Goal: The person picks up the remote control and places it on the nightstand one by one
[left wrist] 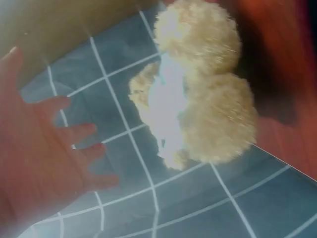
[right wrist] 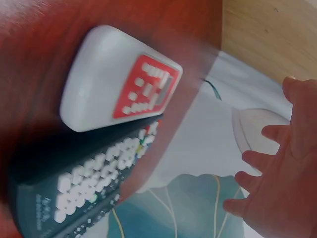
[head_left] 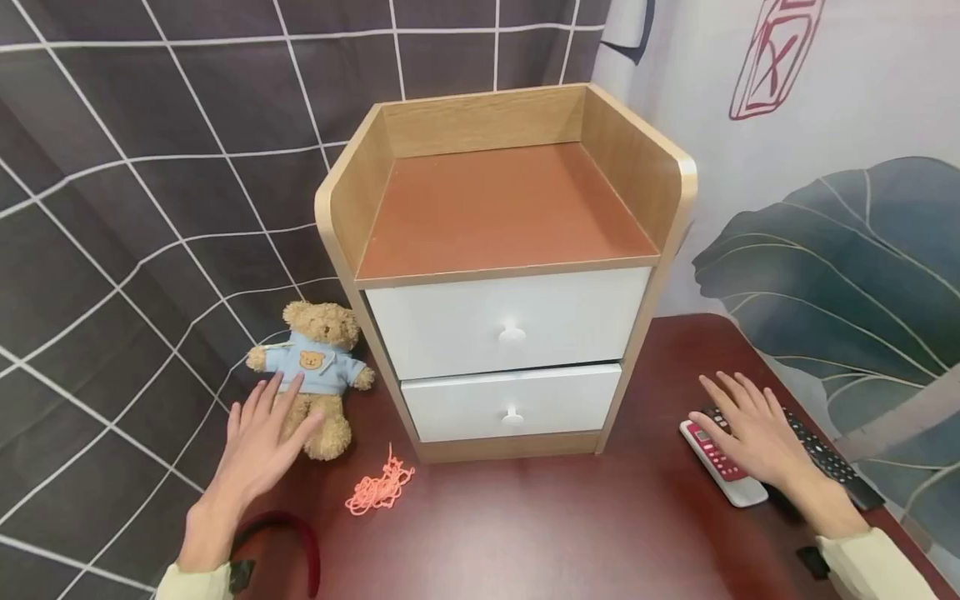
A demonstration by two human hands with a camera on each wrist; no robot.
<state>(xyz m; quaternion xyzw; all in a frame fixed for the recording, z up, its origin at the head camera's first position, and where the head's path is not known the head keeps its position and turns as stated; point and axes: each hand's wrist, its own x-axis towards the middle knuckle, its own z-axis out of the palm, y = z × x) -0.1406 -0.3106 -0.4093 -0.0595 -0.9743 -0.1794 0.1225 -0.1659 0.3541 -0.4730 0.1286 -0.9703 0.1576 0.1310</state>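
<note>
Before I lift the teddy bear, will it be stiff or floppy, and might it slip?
The teddy bear will probably squash softly, since its body looks plump and fluffy. It is likely light for its size, as it looks like a stuffed toy. Slipping seems unlikely: the curly fur and cloth of its blue top should offer some friction.

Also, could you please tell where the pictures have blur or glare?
Head view: mostly sharp, soft sheen on the table; left wrist view: hazy, the shirt on the bear washed out nearly white, left hand soft; right wrist view: lettering on the black remote too blurred to read.
</note>
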